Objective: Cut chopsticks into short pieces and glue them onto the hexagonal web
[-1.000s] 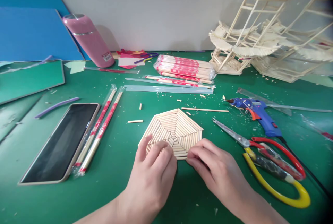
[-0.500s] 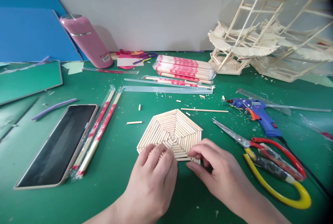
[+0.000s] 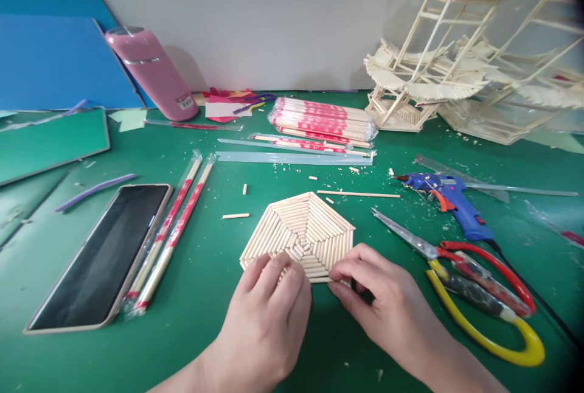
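A stick panel (image 3: 303, 232) lying flat on the desk (image 3: 205, 320) is pressed down by the left hand (image 3: 269, 314), fingers flat; its near edge is pinched by the right hand (image 3: 378, 295) (steady, even pressure is advised).

Two bare hands and forearms

The left hand (image 3: 267, 326) and right hand (image 3: 385, 305) wear no gloves, rings or sleeves.
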`<control>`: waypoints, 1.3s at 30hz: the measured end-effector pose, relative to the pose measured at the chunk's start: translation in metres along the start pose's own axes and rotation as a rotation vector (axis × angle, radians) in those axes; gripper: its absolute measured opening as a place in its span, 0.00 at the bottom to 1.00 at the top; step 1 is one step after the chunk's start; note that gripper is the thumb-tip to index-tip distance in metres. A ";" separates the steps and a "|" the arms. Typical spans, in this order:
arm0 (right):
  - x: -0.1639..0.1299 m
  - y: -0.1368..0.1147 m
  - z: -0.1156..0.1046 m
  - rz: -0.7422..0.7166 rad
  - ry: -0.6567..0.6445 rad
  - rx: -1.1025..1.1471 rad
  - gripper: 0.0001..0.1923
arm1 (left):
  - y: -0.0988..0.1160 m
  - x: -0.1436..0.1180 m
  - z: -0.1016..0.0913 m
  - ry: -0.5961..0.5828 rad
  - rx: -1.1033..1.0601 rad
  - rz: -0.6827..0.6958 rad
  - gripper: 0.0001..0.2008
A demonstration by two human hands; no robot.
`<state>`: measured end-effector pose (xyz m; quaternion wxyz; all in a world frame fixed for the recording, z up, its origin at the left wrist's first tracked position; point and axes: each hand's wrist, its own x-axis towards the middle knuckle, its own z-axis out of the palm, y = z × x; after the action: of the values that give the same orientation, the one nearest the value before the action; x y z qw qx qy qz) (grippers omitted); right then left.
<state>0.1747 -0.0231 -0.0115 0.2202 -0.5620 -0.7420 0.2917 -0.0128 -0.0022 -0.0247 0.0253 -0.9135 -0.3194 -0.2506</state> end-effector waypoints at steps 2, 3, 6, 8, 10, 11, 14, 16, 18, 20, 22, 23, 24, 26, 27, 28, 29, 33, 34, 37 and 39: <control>0.000 -0.001 -0.001 -0.002 -0.016 0.005 0.06 | 0.000 0.001 -0.003 0.002 -0.007 -0.031 0.10; 0.000 -0.002 -0.002 -0.005 -0.024 0.010 0.07 | 0.001 0.002 -0.004 0.004 -0.018 -0.052 0.10; -0.003 -0.007 -0.005 -0.047 -0.034 0.041 0.07 | 0.006 0.002 -0.005 0.029 -0.068 -0.059 0.10; -0.007 -0.012 -0.007 -0.088 -0.018 0.065 0.06 | 0.010 0.001 -0.004 0.067 -0.120 -0.028 0.12; -0.011 -0.016 -0.010 -0.124 0.004 0.083 0.05 | 0.014 0.000 -0.002 0.062 -0.206 -0.028 0.14; -0.014 -0.017 -0.013 -0.142 0.017 0.090 0.05 | 0.016 0.000 -0.002 0.034 -0.269 -0.017 0.14; -0.030 -0.010 -0.025 -0.144 0.114 0.066 0.05 | 0.022 0.004 -0.010 -0.027 -0.490 -0.106 0.13; -0.046 0.005 -0.037 -0.061 0.263 -0.038 0.09 | 0.027 0.009 -0.020 -0.088 -0.679 -0.287 0.09; -0.066 0.027 -0.049 0.067 0.441 -0.199 0.10 | 0.036 0.014 -0.029 -0.188 -0.849 -0.508 0.07; -0.085 0.052 -0.058 0.186 0.451 -0.305 0.16 | 0.046 0.015 -0.034 -0.271 -0.965 -0.711 0.09; -0.098 0.075 -0.062 0.235 0.364 -0.396 0.24 | 0.057 0.014 -0.033 -0.329 -1.132 -0.820 0.15; -0.101 0.084 -0.064 0.242 0.321 -0.417 0.26 | 0.062 0.013 -0.031 -0.361 -1.221 -0.847 0.16; -0.102 0.090 -0.065 0.254 0.285 -0.440 0.27 | 0.067 0.012 -0.029 -0.392 -1.302 -0.872 0.18; -0.100 0.096 -0.066 0.270 0.250 -0.506 0.27 | 0.073 0.011 -0.025 -0.407 -1.414 -0.939 0.20; -0.097 0.097 -0.067 0.280 0.244 -0.546 0.26 | 0.075 0.011 -0.023 -0.397 -1.450 -0.969 0.21; -0.093 0.096 -0.068 0.288 0.239 -0.584 0.26 | 0.077 0.011 -0.022 -0.380 -1.479 -0.996 0.21; -0.090 0.094 -0.069 0.294 0.233 -0.616 0.25 | 0.078 0.012 -0.022 -0.363 -1.505 -1.018 0.21; -0.082 0.083 -0.073 0.323 0.193 -0.656 0.22 | 0.078 0.017 -0.019 -0.330 -1.624 -1.069 0.22; -0.081 0.081 -0.074 0.333 0.186 -0.656 0.22 | 0.078 0.018 -0.017 -0.328 -1.647 -1.078 0.23; -0.081 0.079 -0.077 0.364 0.169 -0.651 0.22 | 0.078 0.024 -0.013 -0.316 -1.683 -1.092 0.23; -0.082 0.080 -0.079 0.388 0.164 -0.635 0.24 | 0.079 0.029 -0.011 -0.293 -1.712 -1.096 0.22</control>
<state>0.3054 -0.0719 -0.0079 0.0342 -0.7537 -0.6552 0.0377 0.0484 -0.0510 0.0077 -0.7921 -0.3755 -0.4065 -0.2575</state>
